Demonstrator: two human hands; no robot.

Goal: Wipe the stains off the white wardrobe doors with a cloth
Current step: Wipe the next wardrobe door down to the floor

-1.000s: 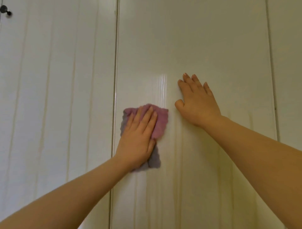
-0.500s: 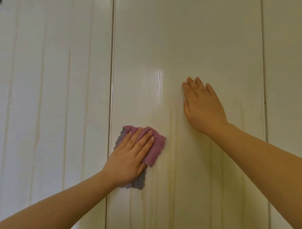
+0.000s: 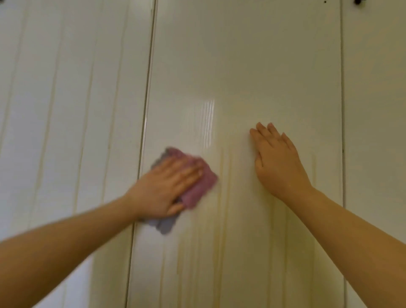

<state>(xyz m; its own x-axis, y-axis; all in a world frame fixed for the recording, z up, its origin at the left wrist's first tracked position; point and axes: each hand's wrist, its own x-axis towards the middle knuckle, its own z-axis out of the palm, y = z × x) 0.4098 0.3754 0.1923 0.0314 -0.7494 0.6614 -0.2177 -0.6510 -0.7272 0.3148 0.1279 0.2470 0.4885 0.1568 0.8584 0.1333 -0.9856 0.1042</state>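
Head view: the left hand [image 3: 163, 189] lies flat on one cloth [image 3: 202, 184], its four fingers [image 3: 186, 171] straight and close together, pointing up and to the right. They press the cloth against the middle door [image 3: 252, 66]. The thumb lies along the cloth's lower edge; nothing is pinched or curled round. The cloth is purple-pink beyond the fingertips and grey under the heel of the hand, and both it and the hand are blurred.

The right hand [image 3: 278, 167] rests bare on the same door, palm flat, fingers [image 3: 263, 132] straight and nearly touching one another, pointing up and slightly left. It holds nothing. It sits well apart from the cloth.

Yellowish streaks [image 3: 222, 219] run down the door between the two hands and below them; the nearest starts just beyond the cloth's right corner. They are several, too faint to count.

Three doors show: the middle one under both hands, a left door [image 3: 66, 88] past the left wrist, and a right door [image 3: 373, 110] past the right forearm. One dark knob [image 3: 359, 1] sits far above the right fingertips.
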